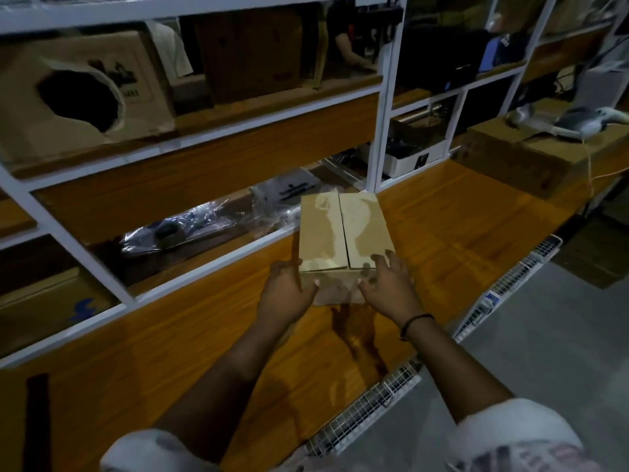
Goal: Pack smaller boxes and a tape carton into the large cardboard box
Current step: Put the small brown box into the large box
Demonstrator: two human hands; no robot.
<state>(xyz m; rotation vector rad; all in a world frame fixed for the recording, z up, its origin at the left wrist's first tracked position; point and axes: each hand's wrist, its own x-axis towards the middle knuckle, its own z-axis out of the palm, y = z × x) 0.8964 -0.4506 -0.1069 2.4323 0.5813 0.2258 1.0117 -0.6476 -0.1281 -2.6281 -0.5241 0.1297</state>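
A small brown cardboard box [343,233] with its two top flaps closed sits on the orange wooden table [459,233], in the middle of the view. My left hand [289,291] grips its near left corner, thumb on the front face. My right hand [391,284] holds the near right corner, fingers spread over the top flap. A black band circles my right wrist. No large open box shows in this view.
White metal shelving [204,137] rises behind the table, holding a torn carton [81,93] at upper left and plastic-wrapped items [190,226] just behind the box. Another brown carton [531,158] stands at the right. White wire mesh [374,410] lines the table's near edge.
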